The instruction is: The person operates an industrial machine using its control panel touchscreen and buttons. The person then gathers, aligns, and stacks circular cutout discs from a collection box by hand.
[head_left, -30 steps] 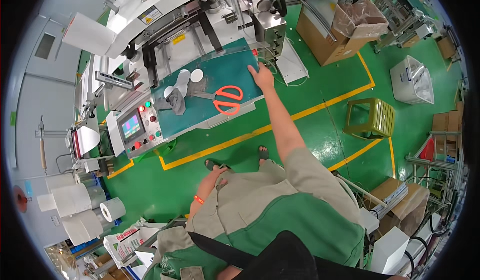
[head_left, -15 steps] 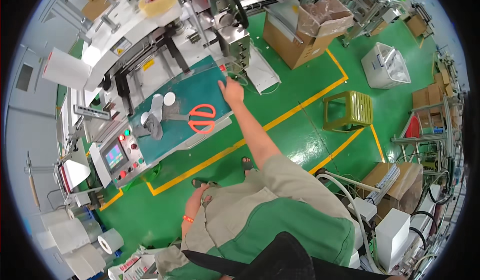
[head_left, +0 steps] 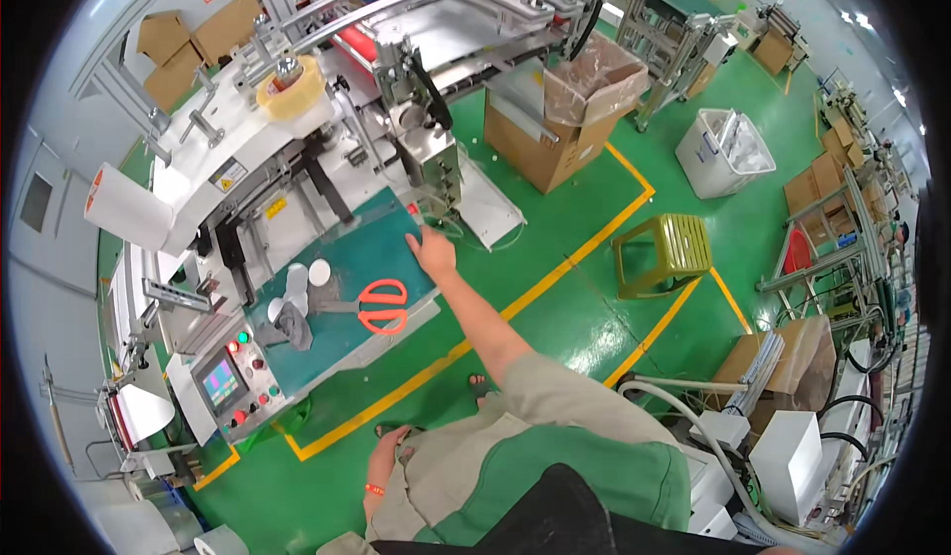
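My right hand (head_left: 433, 255) rests at the right corner of the teal work surface (head_left: 371, 228) of a machine. Its thumb stands apart from the other fingers, and nothing shows in the hand. A small red part (head_left: 413, 210) sits just beyond the fingertips. My left hand (head_left: 390, 443) hangs low beside my clothes, its fingers mostly hidden. On the work surface lie orange-handled scissors (head_left: 382, 306), their blades pointing left. Left of them are a white disc (head_left: 319, 273), more pale round pieces (head_left: 296, 279) and a crumpled grey piece (head_left: 293, 326).
A control panel (head_left: 220, 382) with a screen and buttons flanks the surface at left. A tape roll (head_left: 287, 89) and white roll (head_left: 129, 208) sit on the machine. To the right stand a cardboard box (head_left: 555, 139), white bin (head_left: 723, 154) and olive stool (head_left: 664, 255).
My view has tilted up, so the machine and floor things sit lower in the picture. My right hand stays at the work surface's corner, and the scissors remain where they lay.
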Demonstrator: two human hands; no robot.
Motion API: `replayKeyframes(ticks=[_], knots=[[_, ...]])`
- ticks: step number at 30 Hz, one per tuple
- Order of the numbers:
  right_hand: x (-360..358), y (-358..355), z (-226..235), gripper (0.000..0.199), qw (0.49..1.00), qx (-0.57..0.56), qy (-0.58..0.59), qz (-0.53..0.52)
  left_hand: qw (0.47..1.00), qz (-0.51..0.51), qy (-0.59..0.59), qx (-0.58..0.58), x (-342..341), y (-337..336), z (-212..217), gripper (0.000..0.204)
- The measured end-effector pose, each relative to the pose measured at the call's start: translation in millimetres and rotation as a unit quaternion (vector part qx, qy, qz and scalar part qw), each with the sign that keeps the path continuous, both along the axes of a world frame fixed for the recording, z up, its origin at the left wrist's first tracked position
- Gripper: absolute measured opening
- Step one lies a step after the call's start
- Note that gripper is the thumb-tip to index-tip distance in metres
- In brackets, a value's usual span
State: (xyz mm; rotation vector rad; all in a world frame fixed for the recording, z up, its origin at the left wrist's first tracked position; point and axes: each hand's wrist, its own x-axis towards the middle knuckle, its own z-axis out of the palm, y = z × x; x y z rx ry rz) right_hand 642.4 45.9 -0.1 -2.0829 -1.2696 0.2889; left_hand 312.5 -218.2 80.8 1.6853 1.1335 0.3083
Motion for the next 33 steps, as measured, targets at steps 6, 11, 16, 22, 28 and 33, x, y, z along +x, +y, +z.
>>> replayKeyframes(ticks=[6,11,16,22,28,33], knots=[[-4.0,-2.2,7.4,0.043,0.999,-0.029,0.024,0.009,0.995,-0.016,0.034,0.097,-12.0,2.5,-34.8,0.044],[-3.7,-0.1,6.9,0.043,0.999,-0.018,0.027,0.008,0.998,0.024,0.01,0.05,-4.3,-1.0,-24.8,0.043],[4.0,-0.6,5.7,0.046,0.999,0.005,0.033,0.001,0.992,-0.012,0.081,0.093,17.9,8.5,31.5,0.04],[4.4,2.0,8.2,0.051,0.998,-0.042,0.042,0.016,0.989,-0.024,0.091,0.114,9.5,7.0,8.2,0.043],[1.6,-0.1,7.0,0.052,0.998,-0.049,0.046,0.013,0.988,-0.054,0.113,0.093,10.0,9.4,16.0,0.044],[-0.5,-0.3,9.1,0.052,0.997,-0.047,0.053,0.016,0.989,-0.038,0.119,0.082,15.7,5.4,27.6,0.042]])
